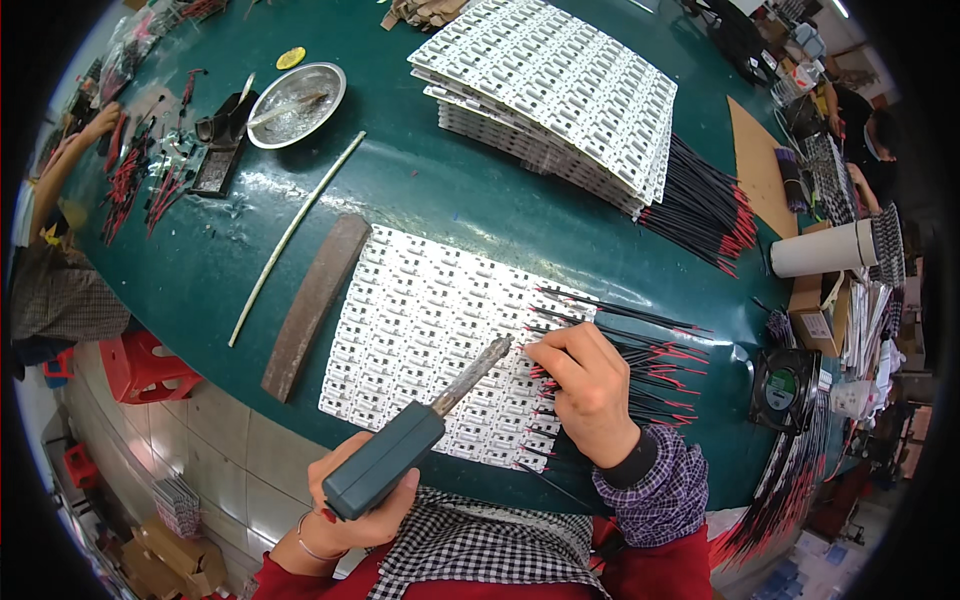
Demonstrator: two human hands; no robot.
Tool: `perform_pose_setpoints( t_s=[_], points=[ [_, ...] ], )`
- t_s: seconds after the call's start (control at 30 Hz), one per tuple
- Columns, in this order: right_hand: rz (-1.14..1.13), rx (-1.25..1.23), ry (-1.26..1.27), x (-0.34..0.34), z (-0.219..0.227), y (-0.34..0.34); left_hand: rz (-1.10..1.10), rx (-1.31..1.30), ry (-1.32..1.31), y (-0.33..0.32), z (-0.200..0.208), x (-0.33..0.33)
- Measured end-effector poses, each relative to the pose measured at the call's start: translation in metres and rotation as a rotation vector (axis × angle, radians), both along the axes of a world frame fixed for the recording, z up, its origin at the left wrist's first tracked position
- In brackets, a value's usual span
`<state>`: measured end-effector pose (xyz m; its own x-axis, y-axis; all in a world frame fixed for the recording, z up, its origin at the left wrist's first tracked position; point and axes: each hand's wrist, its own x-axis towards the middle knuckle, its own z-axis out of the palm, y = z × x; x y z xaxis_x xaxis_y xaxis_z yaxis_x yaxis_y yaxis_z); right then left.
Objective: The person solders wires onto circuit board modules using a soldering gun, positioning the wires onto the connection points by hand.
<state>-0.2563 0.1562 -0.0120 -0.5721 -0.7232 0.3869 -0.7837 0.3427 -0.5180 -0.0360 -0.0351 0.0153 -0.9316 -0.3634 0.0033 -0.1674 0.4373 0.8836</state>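
My left hand (350, 495) is wrapped round the dark green handle of a soldering iron (390, 458). The iron's crusted metal tip points up and right, over the right part of a white circuit board panel (410, 335). Just right of the tip, my right hand (592, 388) is closed, thumb and forefinger pinching a thin wire low over the panel; the fingers mostly hide it. Several black wires (645, 318) with red ends lie in a row from the panel's right edge outward. A brown metal bar (315, 310) lies along the panel's left edge.
A thin pale rod (292, 242) and a metal dish (330, 88) lie farther left. Stacked panels (550, 80) with wires (700, 200) stand at the back. A black fan (787, 390) sits at right. Other people's arms (62, 160) show at far left, and a person (862, 140) at far right.
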Motion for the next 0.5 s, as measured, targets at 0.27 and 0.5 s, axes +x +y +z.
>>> perform_pose_setpoints(
  t_s=[0.27, 0.5],
  points=[
    [-0.093, -0.099, 0.004, 0.006, 0.023, 0.018, 0.136, 0.127, 0.053, 0.004, -0.004, 0.005],
    [-0.092, 0.177, 0.067, 0.028, 0.016, 0.003, 0.122, 0.138, 0.028, 0.002, -0.007, 0.008]
  ],
)
